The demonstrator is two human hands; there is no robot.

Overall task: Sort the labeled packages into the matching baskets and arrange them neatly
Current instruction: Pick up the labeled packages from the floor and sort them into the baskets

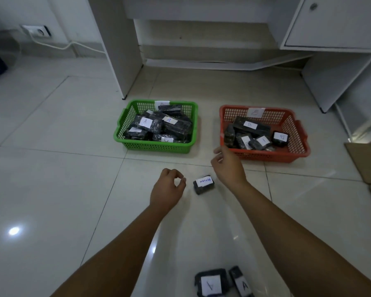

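Observation:
A green basket (124, 123) tagged A holds several black wrapped packages with A labels. To its right a red basket (302, 133) tagged B holds several black packages with B labels. On the floor between my hands lies a small black package labelled RETURN (204, 184). My left hand (167, 189) hovers just left of it, fingers loosely curled, holding nothing. My right hand (228, 166) hangs above and right of it, in front of the red basket's near left corner, fingers relaxed and empty. Two black packages with A labels (210, 284) (241, 281) lie near the bottom edge.
A white desk leg panel (120, 50) stands behind the green basket, and a white cabinet (334, 24) rises at the back right. A wall socket (39, 32) with a white cable is at the far left. A cardboard piece (366, 161) lies at the right edge.

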